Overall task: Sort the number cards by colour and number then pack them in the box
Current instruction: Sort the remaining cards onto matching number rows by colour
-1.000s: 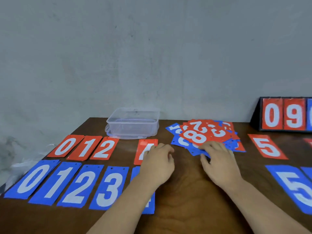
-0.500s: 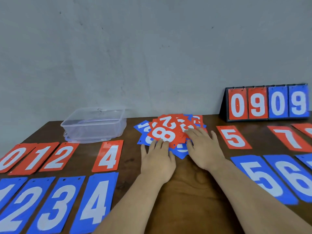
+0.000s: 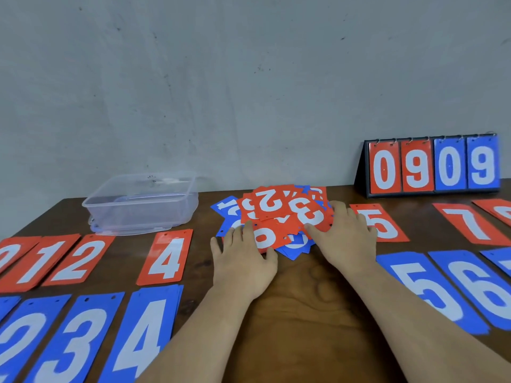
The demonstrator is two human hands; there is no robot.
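A loose pile of mixed red and blue number cards (image 3: 272,208) lies at the middle of the table. My left hand (image 3: 243,261) rests flat at the pile's near left edge, fingers straight, touching a red 8 card (image 3: 269,236). My right hand (image 3: 345,236) lies flat on the pile's right side, its thumb on a red 3 card (image 3: 307,211). Sorted red cards 0, 1, 2 and 4 (image 3: 166,258) lie in a row at the left, with blue 2, 3 and 4 (image 3: 143,335) in front. A clear plastic box (image 3: 141,205) stands at the back left.
To the right lie a red 5 (image 3: 387,225), a red 7 (image 3: 470,222), a blue 5 (image 3: 431,288) and a blue 6 (image 3: 481,288). A flip scoreboard (image 3: 431,167) reading 0909 stands against the wall at the back right. Bare brown table (image 3: 298,313) shows between my forearms.
The view has swung to the right. Both hands have reached further onto the pile, the red 8 has slid toward me and the red 3 now shows on top.
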